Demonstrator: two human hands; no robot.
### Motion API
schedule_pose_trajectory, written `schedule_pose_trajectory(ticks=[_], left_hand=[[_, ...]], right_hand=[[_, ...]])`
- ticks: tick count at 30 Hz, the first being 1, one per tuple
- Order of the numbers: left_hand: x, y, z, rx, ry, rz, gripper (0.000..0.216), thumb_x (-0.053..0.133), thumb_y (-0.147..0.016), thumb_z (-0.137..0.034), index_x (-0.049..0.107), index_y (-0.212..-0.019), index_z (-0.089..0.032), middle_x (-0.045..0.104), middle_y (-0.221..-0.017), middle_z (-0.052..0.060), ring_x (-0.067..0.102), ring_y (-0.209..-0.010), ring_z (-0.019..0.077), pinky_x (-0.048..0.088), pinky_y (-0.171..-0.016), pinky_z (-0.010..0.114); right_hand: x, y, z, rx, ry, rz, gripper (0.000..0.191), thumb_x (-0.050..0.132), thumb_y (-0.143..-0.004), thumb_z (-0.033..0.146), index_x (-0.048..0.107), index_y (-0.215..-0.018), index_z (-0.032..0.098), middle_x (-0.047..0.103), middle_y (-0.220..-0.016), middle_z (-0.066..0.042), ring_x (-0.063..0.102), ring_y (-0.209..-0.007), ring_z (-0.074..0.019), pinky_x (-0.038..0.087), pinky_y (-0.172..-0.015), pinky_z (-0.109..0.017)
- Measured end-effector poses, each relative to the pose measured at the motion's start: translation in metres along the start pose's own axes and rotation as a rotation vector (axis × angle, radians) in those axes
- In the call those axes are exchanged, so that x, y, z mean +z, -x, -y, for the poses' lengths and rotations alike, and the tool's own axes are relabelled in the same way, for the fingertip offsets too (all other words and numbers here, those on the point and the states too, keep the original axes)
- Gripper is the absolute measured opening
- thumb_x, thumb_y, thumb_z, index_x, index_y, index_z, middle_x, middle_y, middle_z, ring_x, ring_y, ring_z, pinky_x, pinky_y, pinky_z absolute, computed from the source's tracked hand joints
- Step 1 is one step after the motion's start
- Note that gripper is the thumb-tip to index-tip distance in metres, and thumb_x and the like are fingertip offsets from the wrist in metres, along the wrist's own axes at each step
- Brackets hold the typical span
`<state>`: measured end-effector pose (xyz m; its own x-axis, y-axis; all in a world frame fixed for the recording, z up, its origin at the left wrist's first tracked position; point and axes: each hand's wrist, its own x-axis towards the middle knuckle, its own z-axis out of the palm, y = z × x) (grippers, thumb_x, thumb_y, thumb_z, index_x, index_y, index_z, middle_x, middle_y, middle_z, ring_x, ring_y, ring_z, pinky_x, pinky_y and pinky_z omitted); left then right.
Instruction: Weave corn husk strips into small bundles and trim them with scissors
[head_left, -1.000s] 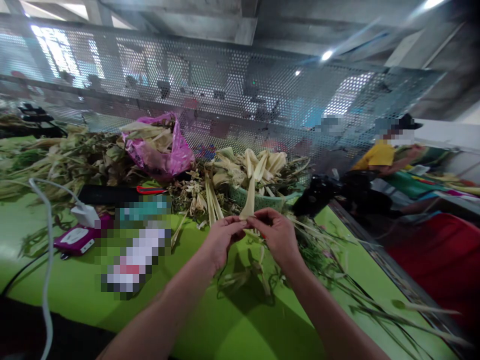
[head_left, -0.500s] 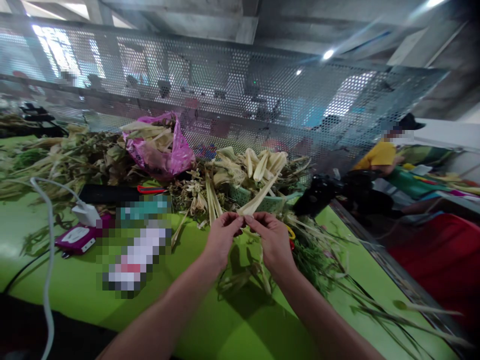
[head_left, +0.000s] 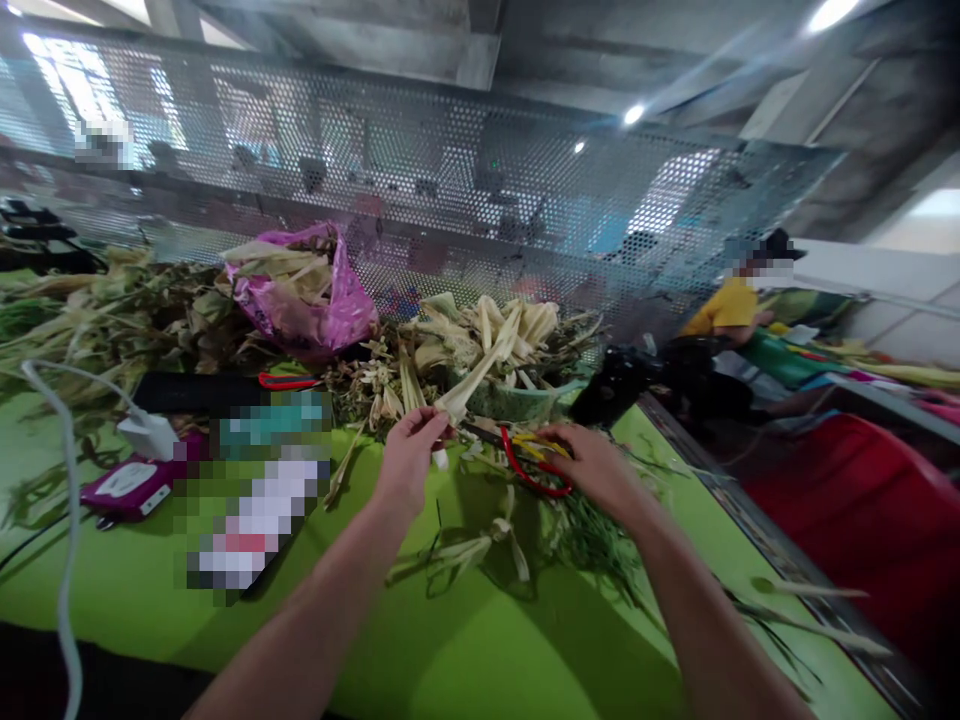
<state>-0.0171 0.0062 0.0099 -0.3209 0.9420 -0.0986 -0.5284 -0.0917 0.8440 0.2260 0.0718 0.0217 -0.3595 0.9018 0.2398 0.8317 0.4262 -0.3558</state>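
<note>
Over the green table, my left hand (head_left: 412, 450) pinches the lower end of a pale dried corn husk (head_left: 480, 378), which points up and to the right. My right hand (head_left: 589, 465) has its fingers on the yellow-lined red handles of a pair of scissors (head_left: 517, 462). The blades point left, close to the husk's base beside my left fingertips. Below both hands, a tied bundle of husk strips (head_left: 480, 545) lies on the table. Behind them stands a green basket (head_left: 517, 402) heaped with more pale husks (head_left: 536, 325).
Dried husks (head_left: 172, 310) and a pink plastic bag (head_left: 300, 310) lie at the back left. A purple power strip (head_left: 135, 485) with a white charger and cable is at left. A red-edged black tool (head_left: 289, 381) lies nearby. A person in yellow (head_left: 724, 305) is at right, beyond a mesh screen (head_left: 450, 190).
My right hand has let go of the husk, moved right and taken hold of the scissors. My left hand keeps the husk and has shifted slightly left.
</note>
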Motion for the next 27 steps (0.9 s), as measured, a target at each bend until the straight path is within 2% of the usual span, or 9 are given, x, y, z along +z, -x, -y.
schedule_pose_trajectory(ticks=[2, 4, 8, 11, 17, 21, 24, 27], left_hand=[[-0.001, -0.002, -0.002, -0.002, 0.016, -0.004, 0.022, 0.076, -0.060, -0.029, 0.064, -0.072, -0.015, 0.063, -0.066, 0.001, 0.058, -0.062, 0.0108, 0.042, -0.063, 0.024], [-0.003, -0.003, -0.002, 0.010, 0.037, 0.000, 0.023, 0.076, -0.060, -0.030, 0.064, -0.073, -0.015, 0.064, -0.066, 0.001, 0.058, -0.062, 0.0103, 0.042, -0.063, 0.023], [-0.006, -0.007, -0.003, 0.040, 0.103, -0.009, 0.024, 0.078, -0.059, -0.030, 0.065, -0.073, -0.016, 0.063, -0.065, 0.000, 0.058, -0.060, 0.0091, 0.042, -0.063, 0.022], [-0.009, -0.010, -0.004, 0.054, 0.131, -0.014, 0.022, 0.078, -0.059, -0.030, 0.065, -0.071, -0.016, 0.063, -0.064, 0.000, 0.057, -0.059, 0.0087, 0.042, -0.063, 0.023], [-0.012, -0.014, -0.005, 0.059, 0.168, -0.002, 0.024, 0.078, -0.059, -0.030, 0.064, -0.072, -0.015, 0.062, -0.063, -0.001, 0.057, -0.060, 0.0090, 0.042, -0.063, 0.023], [-0.011, -0.015, -0.004, 0.060, 0.207, -0.014, 0.027, 0.080, -0.056, -0.030, 0.064, -0.072, -0.014, 0.061, -0.063, -0.001, 0.057, -0.059, 0.0090, 0.042, -0.063, 0.023], [-0.011, -0.015, -0.004, 0.062, 0.196, -0.005, 0.026, 0.079, -0.057, -0.030, 0.064, -0.072, -0.015, 0.062, -0.063, -0.001, 0.057, -0.059, 0.0092, 0.042, -0.064, 0.023], [-0.010, -0.013, -0.004, 0.056, 0.189, -0.004, 0.024, 0.079, -0.058, -0.029, 0.064, -0.072, -0.015, 0.062, -0.064, -0.001, 0.057, -0.060, 0.0092, 0.042, -0.065, 0.024]], right_hand=[[0.006, 0.003, -0.007, -0.030, 0.094, 0.070, 0.038, 0.059, -0.067, 0.015, 0.068, -0.103, 0.021, 0.070, -0.102, -0.007, 0.063, -0.089, -0.0240, 0.044, -0.077, -0.032], [0.014, 0.004, -0.003, -0.017, 0.173, 0.099, 0.048, 0.058, -0.063, 0.011, 0.065, -0.109, 0.023, 0.071, -0.098, -0.006, 0.064, -0.081, -0.0222, 0.043, -0.070, -0.028], [0.019, 0.004, 0.015, 0.010, 0.324, 0.070, 0.049, 0.055, -0.060, 0.007, 0.063, -0.106, 0.022, 0.070, -0.078, -0.005, 0.062, -0.065, -0.0201, 0.034, -0.057, -0.025], [0.013, 0.004, 0.019, 0.025, 0.370, 0.026, 0.053, 0.056, -0.059, 0.008, 0.060, -0.110, 0.021, 0.070, -0.081, -0.006, 0.061, -0.064, -0.0206, 0.032, -0.056, -0.026], [-0.005, 0.008, 0.001, -0.016, 0.101, -0.024, 0.056, 0.055, -0.065, 0.012, 0.057, -0.120, 0.025, 0.070, -0.104, -0.004, 0.065, -0.086, -0.0235, 0.045, -0.074, -0.030], [-0.010, 0.006, 0.002, -0.095, -0.023, 0.029, 0.052, 0.055, -0.076, 0.027, 0.053, -0.128, 0.023, 0.061, -0.126, -0.008, 0.060, -0.107, -0.0273, 0.045, -0.091, -0.036], [-0.009, 0.005, 0.013, -0.108, -0.084, 0.032, 0.050, 0.055, -0.080, 0.041, 0.055, -0.125, 0.019, 0.061, -0.125, -0.011, 0.059, -0.109, -0.0293, 0.044, -0.094, -0.039], [-0.006, 0.006, 0.025, -0.118, -0.184, 0.012, 0.050, 0.054, -0.080, 0.046, 0.056, -0.122, 0.018, 0.063, -0.120, -0.012, 0.059, -0.107, -0.0295, 0.045, -0.094, -0.040]])
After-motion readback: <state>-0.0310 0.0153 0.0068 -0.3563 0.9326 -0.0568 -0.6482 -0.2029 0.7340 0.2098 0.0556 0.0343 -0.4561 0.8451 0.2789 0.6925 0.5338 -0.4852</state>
